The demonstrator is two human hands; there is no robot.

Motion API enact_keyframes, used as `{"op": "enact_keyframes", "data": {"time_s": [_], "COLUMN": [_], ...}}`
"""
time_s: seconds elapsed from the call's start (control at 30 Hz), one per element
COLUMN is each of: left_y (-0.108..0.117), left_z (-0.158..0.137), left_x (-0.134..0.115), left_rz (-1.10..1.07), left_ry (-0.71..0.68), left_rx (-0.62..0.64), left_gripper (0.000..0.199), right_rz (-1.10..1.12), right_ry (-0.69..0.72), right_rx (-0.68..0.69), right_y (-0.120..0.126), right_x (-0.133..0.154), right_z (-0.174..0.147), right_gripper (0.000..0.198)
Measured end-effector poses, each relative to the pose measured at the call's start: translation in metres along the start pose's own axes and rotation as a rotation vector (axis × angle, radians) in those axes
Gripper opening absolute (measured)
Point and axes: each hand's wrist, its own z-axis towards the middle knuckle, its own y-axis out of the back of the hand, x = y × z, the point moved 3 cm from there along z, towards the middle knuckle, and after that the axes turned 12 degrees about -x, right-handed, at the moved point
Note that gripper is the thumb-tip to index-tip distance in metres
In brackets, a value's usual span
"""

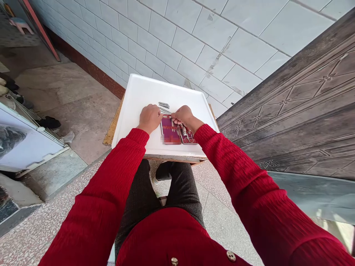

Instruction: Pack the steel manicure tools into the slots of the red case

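An open manicure case (170, 136) with a purple lining and elastic loops lies on the white tabletop. Small scissors (189, 139) and other metal tools are in its right half. My left hand (149, 117) is closed at the case's upper left corner, thumb side against its edge. Over the top middle of the case, my right hand (183, 115) is closed in a pinch; what is between its fingertips is too small to make out. Slim metal tools (164, 110) lie just above the case between my hands. Beyond them is a nail clipper (164, 105).
The white tabletop (138, 92) has a raised rim and stands close to a tiled wall (177, 40). A dark patterned door panel (277, 107) rises on the right. At left are a white cabinet (27, 136) and a stone floor (66, 88).
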Motion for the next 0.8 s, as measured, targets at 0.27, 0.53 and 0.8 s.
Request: {"op": "enact_keyframes", "data": {"time_s": [0.27,0.53,0.8], "left_y": [-0.003,0.002,0.006], "left_z": [-0.001,-0.002,-0.004], "left_x": [0.003,0.002,0.001], "left_rz": [-0.008,0.014,0.044], "left_ry": [-0.033,-0.038,0.014], "left_rx": [-0.038,-0.02,-0.032], "left_gripper": [0.017,0.02,0.02], "right_rz": [0.099,-0.174,-0.492], "right_ry": [0.059,0.517,0.681], "right_rx": [0.018,0.086,0.201], "right_y": [0.006,-0.002,-0.035], "right_x": [0.013,0.062,0.078], "right_z": [0.015,0.039,0.032], "right_gripper": [0.038,0.023,0.016]}}
